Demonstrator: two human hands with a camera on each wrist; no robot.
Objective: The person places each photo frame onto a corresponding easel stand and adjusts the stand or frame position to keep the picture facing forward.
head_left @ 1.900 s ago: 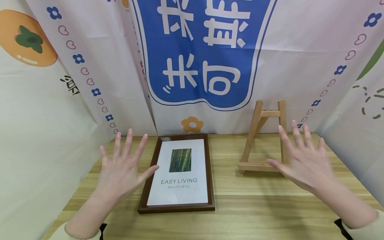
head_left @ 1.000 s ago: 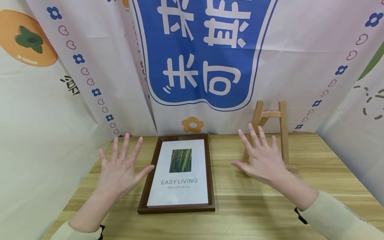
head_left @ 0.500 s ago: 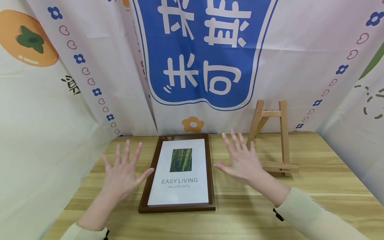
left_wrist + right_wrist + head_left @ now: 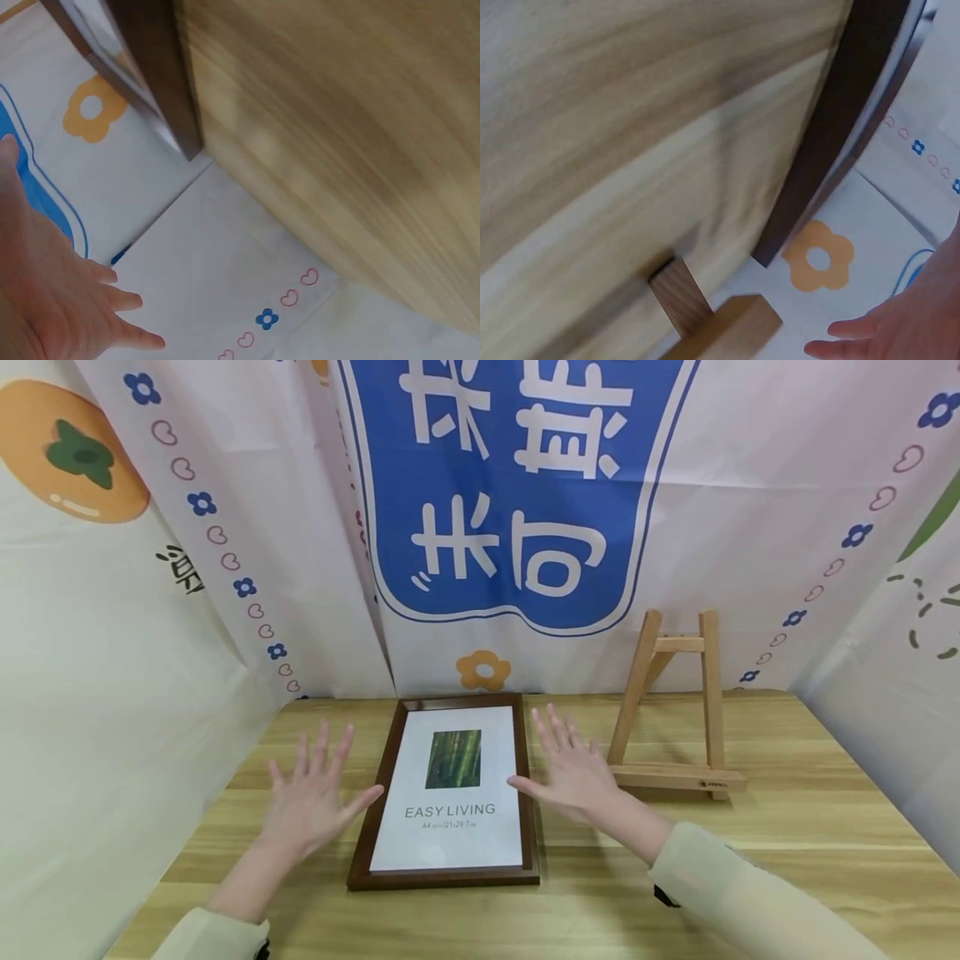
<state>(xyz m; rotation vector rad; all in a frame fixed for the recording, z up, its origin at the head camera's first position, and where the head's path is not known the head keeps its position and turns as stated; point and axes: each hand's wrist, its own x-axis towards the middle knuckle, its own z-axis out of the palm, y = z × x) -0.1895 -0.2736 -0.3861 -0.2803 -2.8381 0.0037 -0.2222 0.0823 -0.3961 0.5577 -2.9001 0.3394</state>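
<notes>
A brown picture frame [image 4: 463, 852] lies flat on the wooden table, its white insert printed EASY LIVING below a small green picture. Left of it, my left hand [image 4: 303, 806] hovers with fingers spread, the thumb near the frame's left edge. My right hand [image 4: 576, 777] is held at the frame's right side, fingers also spread and the thumb tip overlapping the right edge in the head view. Both hands hold nothing. In the left wrist view the dark side of the frame [image 4: 154, 60] stands apart from the palm; the right wrist view shows the opposite side [image 4: 840, 112].
A small wooden easel [image 4: 678, 777] stands on the table right of my right hand, close to the back. White printed cloth [image 4: 712, 527] hangs behind the table [image 4: 795, 860] and along both sides. The easel's ledge [image 4: 727, 330] appears close in the right wrist view.
My right hand has moved left from in front of the easel to the frame's right edge and dropped slightly. The left hand has lowered a little. Frame and easel stay put.
</notes>
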